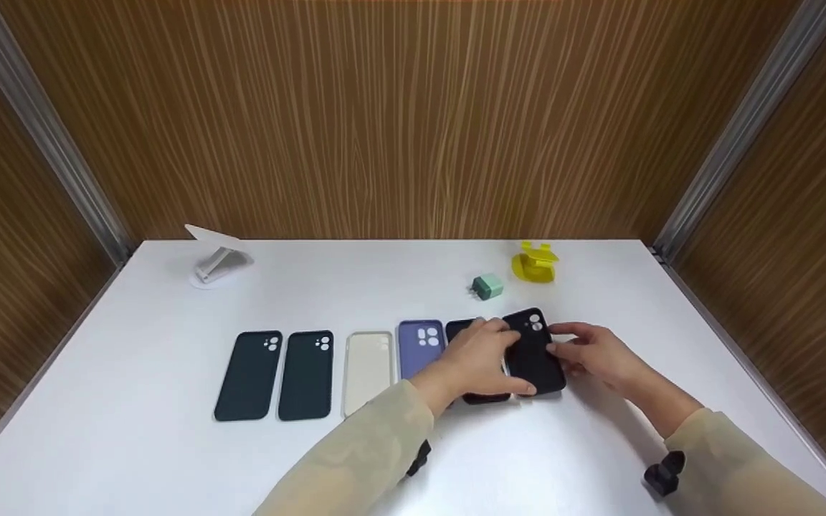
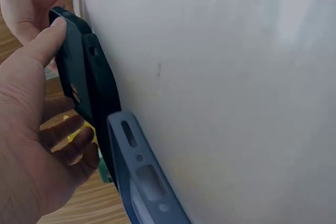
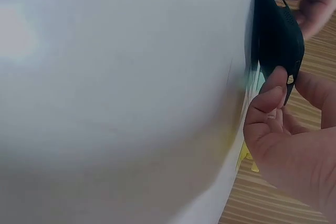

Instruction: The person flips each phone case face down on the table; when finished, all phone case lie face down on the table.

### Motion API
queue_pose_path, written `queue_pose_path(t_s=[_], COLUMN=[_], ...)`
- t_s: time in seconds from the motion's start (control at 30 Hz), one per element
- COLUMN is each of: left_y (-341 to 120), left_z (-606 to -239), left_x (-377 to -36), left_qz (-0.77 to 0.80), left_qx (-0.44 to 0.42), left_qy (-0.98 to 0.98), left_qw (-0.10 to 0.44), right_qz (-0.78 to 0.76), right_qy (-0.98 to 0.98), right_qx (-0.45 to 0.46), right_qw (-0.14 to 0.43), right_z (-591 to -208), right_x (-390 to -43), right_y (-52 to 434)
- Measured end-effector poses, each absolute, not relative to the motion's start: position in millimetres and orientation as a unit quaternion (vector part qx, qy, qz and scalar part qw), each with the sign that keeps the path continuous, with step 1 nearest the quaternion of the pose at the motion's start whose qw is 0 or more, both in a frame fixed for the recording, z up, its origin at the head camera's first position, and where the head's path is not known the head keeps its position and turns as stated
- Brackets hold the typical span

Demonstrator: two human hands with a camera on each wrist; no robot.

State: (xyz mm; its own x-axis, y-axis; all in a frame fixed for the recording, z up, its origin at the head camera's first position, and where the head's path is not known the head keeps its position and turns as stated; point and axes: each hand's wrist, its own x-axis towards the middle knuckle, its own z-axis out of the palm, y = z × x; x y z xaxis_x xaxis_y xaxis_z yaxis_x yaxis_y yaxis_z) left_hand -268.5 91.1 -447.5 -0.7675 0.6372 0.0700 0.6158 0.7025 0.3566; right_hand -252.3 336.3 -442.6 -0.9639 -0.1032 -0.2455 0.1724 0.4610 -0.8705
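Black case (image 1: 532, 351): matte, soft-looking, rounded corners — at the right end of the row on my white worktop (image 1: 355, 459), partly over another dark case (image 1: 464, 330).
Long axis: away from me, camera holes at the far end.
Left hand (image 1: 477, 358): fingers curled round its left edge.
Right hand (image 1: 596, 352): pinching its right edge.

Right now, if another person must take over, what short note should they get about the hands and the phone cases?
Left hand: grips the black phone case from its left side.
Right hand: pinches the same case at its right edge.
The case is lifted and tilted, partly over another black case at the row's right end.
Done: two dark green cases, a clear case and a purple case lie in a row on the white table.
Left: the held case is not yet flat in the row.
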Motion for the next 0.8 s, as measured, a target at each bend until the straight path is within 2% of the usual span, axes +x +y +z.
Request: queue_pose_path(t_s=[0.13, 0.33, 0.8], left_y=[97.6, 106.4, 112.7], left_z=[-444.8, -443.5, -444.1], left_x=[-261.7, -253.4, -247.9], left_qz=[0.269, 0.407, 0.564], left_qx=[0.34, 0.285, 0.169], left_qy=[0.901, 0.864, 0.793], left_qw=[0.025, 0.078, 0.158], right_qz=[-0.525, -0.533, -0.578], right_qy=[0.841, 0.837, 0.805], right_qx=[0.02, 0.019, 0.027], right_qw=[0.127, 0.126, 0.132], right_z=[-441.1, -440.4, -434.9], right_x=[-252.3, -252.6, -248.3], right_y=[335.4, 335.6, 333.2])
